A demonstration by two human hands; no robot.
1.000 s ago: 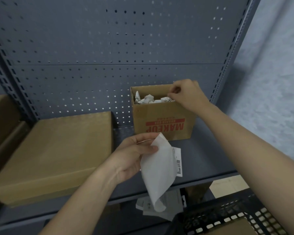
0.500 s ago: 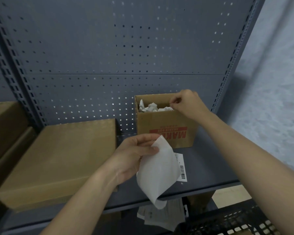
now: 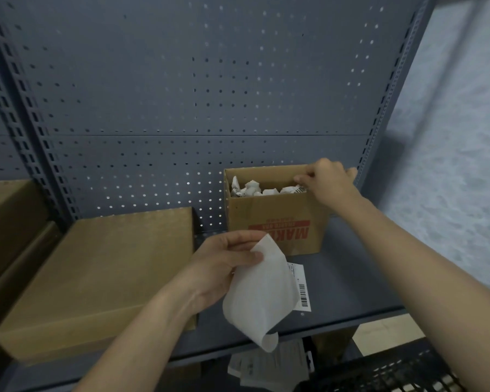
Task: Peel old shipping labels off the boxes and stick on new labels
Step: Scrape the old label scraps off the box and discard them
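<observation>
The white label sheet [image 3: 260, 292] hangs pinched in the left hand [image 3: 224, 267], unchanged, over the shelf [image 3: 351, 278] front. The right hand [image 3: 327, 182] has barely shifted at the scrap carton [image 3: 275, 219] rim, fingertips bunched, and I cannot tell whether they hold anything. Discarding the old label seems unfinished.

Cardboard boxes: 4 are showing at shelf level. That's 1 flat closed box [image 3: 96, 273], 1 small open MAKEUP box [image 3: 275, 222] and 2 edge boxes [image 3: 6, 205] getting cut off at the left.

Crumpled paper wads [image 3: 252, 188] are filling the open one: at least 4, exact no. can't tell.

White sheets: 1 curled backing sheet [image 3: 255, 301] is hanging from the left grip [image 3: 221, 267], and 1 barcode label [image 3: 301, 290] is lying on the shelf [image 3: 351, 284].

Printed papers [image 3: 266, 369] are lying below: a few, no. unclear.

1 black mesh basket [image 3: 393, 374] is peeking in, bottom right.

2 grips are showing, incl. the right grip [image 3: 328, 185].
</observation>
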